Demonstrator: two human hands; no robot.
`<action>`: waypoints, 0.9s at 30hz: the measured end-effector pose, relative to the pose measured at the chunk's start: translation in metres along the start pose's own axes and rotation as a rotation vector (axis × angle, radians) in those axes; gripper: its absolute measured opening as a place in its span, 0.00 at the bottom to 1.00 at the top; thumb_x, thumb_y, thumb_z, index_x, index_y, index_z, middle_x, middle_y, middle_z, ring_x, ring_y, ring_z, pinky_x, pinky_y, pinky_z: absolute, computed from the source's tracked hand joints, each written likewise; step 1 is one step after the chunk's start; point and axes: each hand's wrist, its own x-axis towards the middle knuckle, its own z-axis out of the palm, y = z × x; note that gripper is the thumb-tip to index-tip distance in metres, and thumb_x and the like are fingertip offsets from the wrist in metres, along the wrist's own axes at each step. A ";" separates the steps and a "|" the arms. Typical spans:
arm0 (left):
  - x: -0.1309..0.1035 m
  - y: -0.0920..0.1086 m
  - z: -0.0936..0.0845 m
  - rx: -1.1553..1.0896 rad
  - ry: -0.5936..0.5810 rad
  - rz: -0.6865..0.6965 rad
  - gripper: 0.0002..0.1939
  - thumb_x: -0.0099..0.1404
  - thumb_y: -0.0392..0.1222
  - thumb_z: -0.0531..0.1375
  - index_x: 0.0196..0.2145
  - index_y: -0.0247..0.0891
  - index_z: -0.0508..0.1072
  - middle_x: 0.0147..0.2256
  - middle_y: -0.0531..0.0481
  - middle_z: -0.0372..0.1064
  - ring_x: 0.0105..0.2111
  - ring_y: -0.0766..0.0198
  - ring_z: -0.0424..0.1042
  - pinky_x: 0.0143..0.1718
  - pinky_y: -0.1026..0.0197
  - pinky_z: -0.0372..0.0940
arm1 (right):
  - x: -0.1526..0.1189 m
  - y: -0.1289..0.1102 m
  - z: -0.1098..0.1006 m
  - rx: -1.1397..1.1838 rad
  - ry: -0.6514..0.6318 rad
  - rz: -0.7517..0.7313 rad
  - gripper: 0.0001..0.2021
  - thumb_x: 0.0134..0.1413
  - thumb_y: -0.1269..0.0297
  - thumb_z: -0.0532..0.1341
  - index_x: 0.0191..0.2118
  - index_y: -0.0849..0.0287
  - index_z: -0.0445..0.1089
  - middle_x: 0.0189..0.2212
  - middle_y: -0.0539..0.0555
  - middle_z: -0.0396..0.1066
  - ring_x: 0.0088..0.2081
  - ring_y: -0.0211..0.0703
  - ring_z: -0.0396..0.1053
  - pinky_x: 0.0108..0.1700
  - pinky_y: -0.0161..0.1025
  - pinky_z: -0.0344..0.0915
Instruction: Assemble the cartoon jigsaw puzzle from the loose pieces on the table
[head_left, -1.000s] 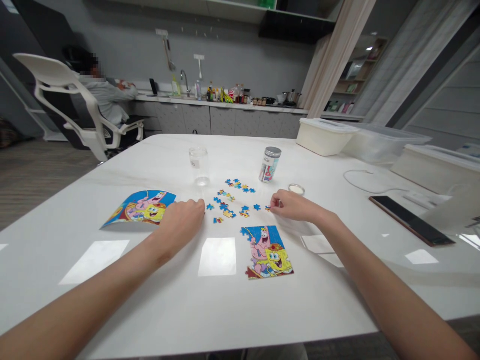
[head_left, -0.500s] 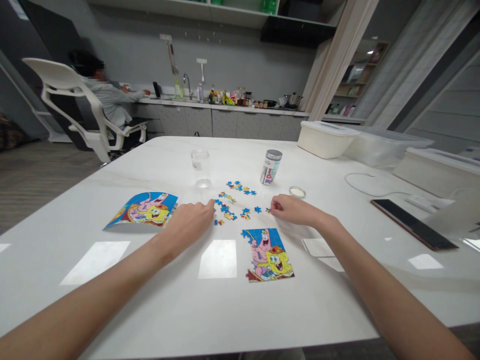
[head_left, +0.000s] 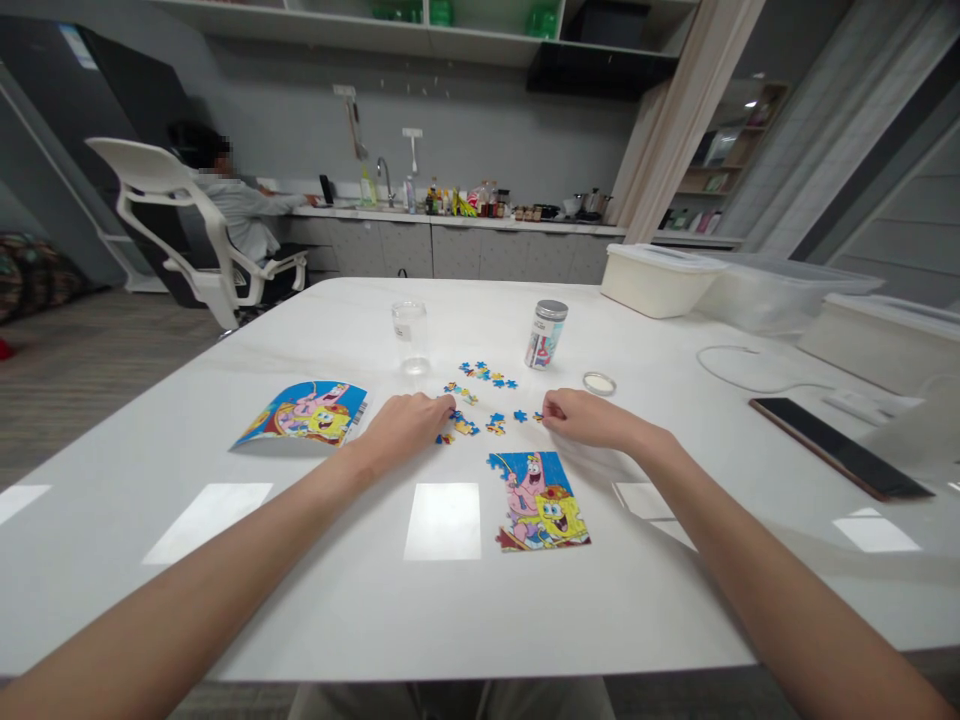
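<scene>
Several loose puzzle pieces (head_left: pixel 496 424) lie in the middle of the white table. My left hand (head_left: pixel 411 422) is at their left side, fingers drawn together over the nearest pieces; what they hold, if anything, is hidden. At the right side of the pieces, my right hand (head_left: pixel 576 416) pinches a small puzzle piece (head_left: pixel 538 416) at its fingertips. Nearer to me lies a joined puzzle section (head_left: pixel 543 503) showing a pink and a yellow cartoon figure, with an uneven left edge. A curled picture sheet (head_left: pixel 304 412) with the same figures rests left of my left hand.
Behind the pieces stand a clear jar (head_left: pixel 410 338) and a lidded can (head_left: pixel 547 335). A ring-shaped lid (head_left: pixel 599 383) lies beyond my right hand. Farther right are a dark phone (head_left: pixel 840 448), a cable and storage boxes (head_left: pixel 660 280). A person sits at the back left.
My left hand has moved slightly right, over the pieces on the left side, and covers more of them. My right hand stays nearly in place. The camera view has shifted a little.
</scene>
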 end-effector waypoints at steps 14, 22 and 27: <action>-0.022 0.000 -0.008 0.020 0.723 0.647 0.09 0.70 0.32 0.48 0.43 0.37 0.66 0.16 0.61 0.64 0.13 0.72 0.59 0.16 0.66 0.48 | -0.007 -0.054 0.007 1.044 -0.296 -0.272 0.13 0.64 0.60 0.54 0.48 0.58 0.70 0.44 0.57 0.72 0.38 0.37 0.69 0.34 0.34 0.63; -0.026 0.009 -0.014 -0.024 0.674 0.798 0.13 0.67 0.28 0.46 0.46 0.36 0.63 0.16 0.62 0.62 0.13 0.72 0.56 0.15 0.64 0.48 | -0.011 -0.051 0.010 1.207 -0.414 -0.286 0.07 0.55 0.61 0.64 0.37 0.59 0.73 0.30 0.50 0.71 0.31 0.34 0.67 0.34 0.33 0.61; -0.028 0.010 -0.013 -0.086 0.658 0.758 0.06 0.66 0.35 0.52 0.41 0.37 0.65 0.15 0.62 0.63 0.12 0.71 0.56 0.14 0.64 0.48 | -0.014 -0.055 0.006 1.139 -0.424 -0.208 0.05 0.51 0.64 0.66 0.33 0.60 0.75 0.28 0.49 0.71 0.29 0.32 0.66 0.35 0.33 0.61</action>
